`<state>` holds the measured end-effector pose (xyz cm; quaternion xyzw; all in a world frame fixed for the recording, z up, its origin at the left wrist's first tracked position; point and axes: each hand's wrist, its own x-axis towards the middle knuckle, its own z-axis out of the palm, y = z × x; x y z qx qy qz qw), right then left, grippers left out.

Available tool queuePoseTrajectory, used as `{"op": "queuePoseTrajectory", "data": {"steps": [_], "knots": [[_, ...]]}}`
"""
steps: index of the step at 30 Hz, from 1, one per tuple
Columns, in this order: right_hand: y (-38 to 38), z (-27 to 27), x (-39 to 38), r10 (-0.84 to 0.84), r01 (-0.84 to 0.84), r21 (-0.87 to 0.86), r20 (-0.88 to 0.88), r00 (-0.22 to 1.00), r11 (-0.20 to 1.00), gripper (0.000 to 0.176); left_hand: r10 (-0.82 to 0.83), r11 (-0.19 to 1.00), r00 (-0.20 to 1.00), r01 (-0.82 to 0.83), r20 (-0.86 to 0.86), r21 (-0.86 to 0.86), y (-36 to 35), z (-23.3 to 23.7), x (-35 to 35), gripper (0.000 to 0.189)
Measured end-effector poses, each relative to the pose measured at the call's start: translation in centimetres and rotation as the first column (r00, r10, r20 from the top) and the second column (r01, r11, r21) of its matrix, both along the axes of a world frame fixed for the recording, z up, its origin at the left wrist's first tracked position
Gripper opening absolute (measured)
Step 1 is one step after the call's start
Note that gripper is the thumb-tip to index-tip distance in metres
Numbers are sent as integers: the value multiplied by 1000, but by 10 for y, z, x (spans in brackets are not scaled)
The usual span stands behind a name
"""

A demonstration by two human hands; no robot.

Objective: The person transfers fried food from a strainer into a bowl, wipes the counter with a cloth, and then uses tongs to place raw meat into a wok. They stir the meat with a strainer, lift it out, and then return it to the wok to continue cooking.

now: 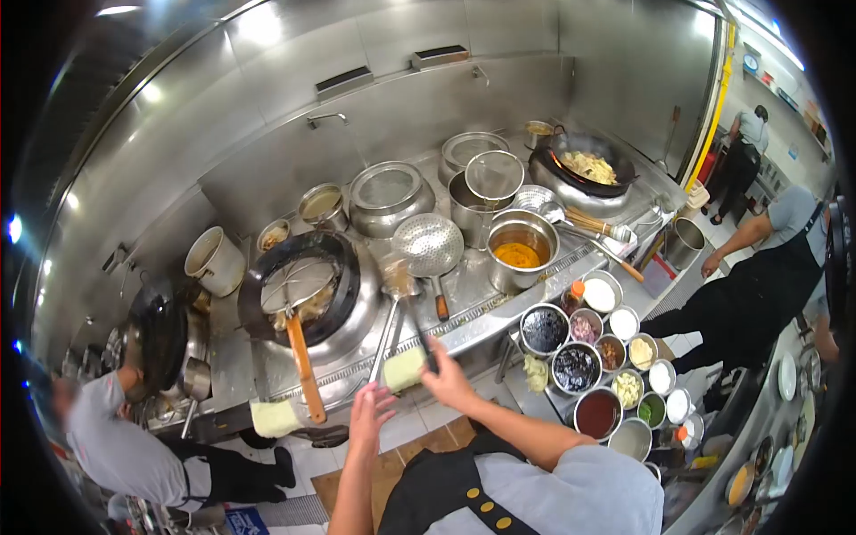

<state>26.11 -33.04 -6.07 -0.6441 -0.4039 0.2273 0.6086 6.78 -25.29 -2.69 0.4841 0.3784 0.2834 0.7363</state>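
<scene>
The right hand (445, 378) is closed around the black handle of a tool (418, 332), whose head (too blurred to identify) is over the steel counter between a dark wok (253, 299) and a perforated skimmer (428, 242). The left hand (365, 415) is open, fingers spread, near the end of a long metal handle (384, 343); whether they touch, I cannot tell. A pale yellow cloth (406, 367) lies just beyond, between the hands.
</scene>
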Motion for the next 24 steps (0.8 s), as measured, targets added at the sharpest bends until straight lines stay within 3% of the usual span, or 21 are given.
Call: {"op": "queuePoseTrajectory", "data": {"steps": [1,2,4,6,9,12,14,15,16,17,18,20,22,24], "knots": [[-6,19,25,-120,120,-8,-121,985,993,63,-101,995,994,102,-35,12,6,3,31,44],[-7,13,55,-241,217,-153,-156,958,964,62,-203,979,977,204,-71,17,12,4,62,44],[-23,23,111,-276,253,-111,-441,854,961,64,-269,962,959,273,-94,25,26,0,131,39],[-37,19,155,-323,357,4,-413,851,934,56,-382,924,917,378,-116,-57,41,-10,205,39],[-63,27,197,-391,464,34,-484,783,885,47,-468,868,880,443,-74,-223,63,-22,309,43],[-85,28,223,-469,536,-10,-497,730,844,39,-541,720,823,560,174,-410,100,-56,393,51],[-95,36,231,-516,587,-13,-493,701,809,38,-497,711,848,519,182,-475,108,-41,438,50],[-99,37,234,-512,594,-16,-525,679,804,53,-449,728,881,456,147,-512,112,-30,455,47],[-102,34,236,-500,590,-23,-559,661,807,69,-503,710,843,529,191,-465,124,-36,469,42],[-106,15,241,-500,580,-48,-569,653,813,72,-547,693,806,588,226,-417,136,-44,478,38],[-106,9,244,-516,582,-92,-589,622,808,76,-427,781,893,445,145,-439,126,-15,480,30],[-102,8,248,-501,592,-47,-589,634,805,76,-400,794,896,443,191,-417,141,-11,472,26],[-89,18,248,-550,652,-19,-557,623,758,26,-385,809,900,436,205,-395,144,-2,438,28],[-78,25,249,-543,648,14,-533,649,762,24,-348,895,926,375,147,-243,137,8,374,30]]}}
